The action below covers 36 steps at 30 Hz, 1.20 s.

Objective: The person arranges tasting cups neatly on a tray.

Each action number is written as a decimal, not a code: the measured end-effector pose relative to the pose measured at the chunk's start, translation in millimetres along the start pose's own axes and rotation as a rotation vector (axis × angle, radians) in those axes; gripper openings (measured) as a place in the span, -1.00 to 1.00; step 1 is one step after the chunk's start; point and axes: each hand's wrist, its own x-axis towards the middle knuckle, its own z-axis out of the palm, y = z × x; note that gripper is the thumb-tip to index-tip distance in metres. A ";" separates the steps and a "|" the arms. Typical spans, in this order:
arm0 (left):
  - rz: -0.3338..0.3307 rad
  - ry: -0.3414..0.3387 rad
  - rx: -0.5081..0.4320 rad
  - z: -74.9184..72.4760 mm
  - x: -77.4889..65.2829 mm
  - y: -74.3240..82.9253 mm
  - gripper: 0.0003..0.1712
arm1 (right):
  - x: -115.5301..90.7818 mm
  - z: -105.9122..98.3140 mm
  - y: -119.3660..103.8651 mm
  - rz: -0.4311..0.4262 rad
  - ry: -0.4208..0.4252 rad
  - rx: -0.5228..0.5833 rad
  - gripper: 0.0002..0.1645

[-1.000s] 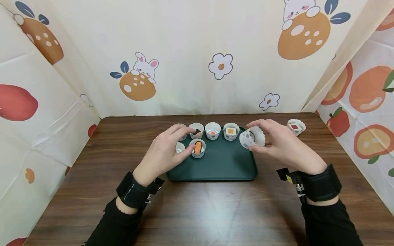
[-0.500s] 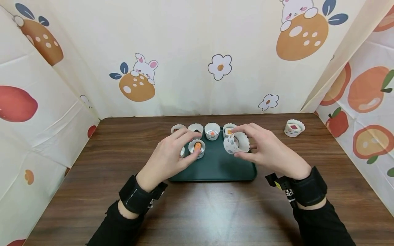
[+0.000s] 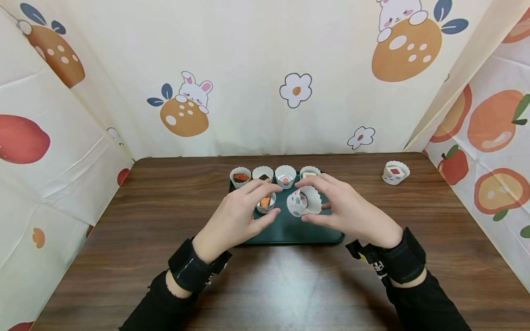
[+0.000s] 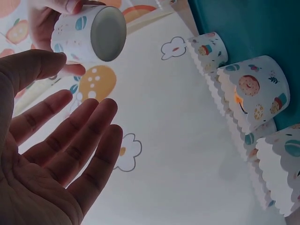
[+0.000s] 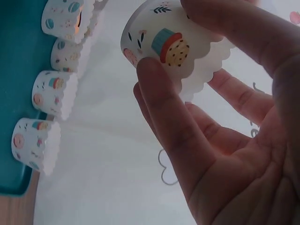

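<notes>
My right hand grips a white paper baking cup between thumb and fingers, tilted over the tray, with a small thing inside it. Cupcake prints and a scalloped rim show on this cup in the right wrist view. Just left of it, my left hand hovers with fingers spread and nothing between them. Beneath the left hand, a baking cup with an orange-topped sushi-like piece is partly covered. In the left wrist view, the raised cup's plain base faces the left palm.
The dark green tray lies on the brown wooden table. Along its back edge stand several baking cups, each with a small sushi-like piece. Another filled cup sits at the table's back right. A printed curtain hangs behind.
My right hand has carried the baking cup leftward from the tray's right edge to over its middle. My left hand has shifted slightly right and toward me, uncovering the back-left cup.
</notes>
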 end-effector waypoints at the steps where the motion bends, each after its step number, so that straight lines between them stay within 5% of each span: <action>1: 0.004 0.001 -0.003 0.6 0.1 0.3 -0.53 | 0.2 0.8 -0.8 0.000 -0.002 0.003 -0.21; 24: 0.042 -0.006 -0.081 9.3 2.1 1.7 -0.60 | 2.5 11.7 -12.1 -0.024 -0.029 0.012 -0.13; 36: -0.027 -0.076 -0.168 9.0 2.2 -0.4 -0.56 | 1.7 11.4 -9.8 -0.062 -0.012 0.034 -0.07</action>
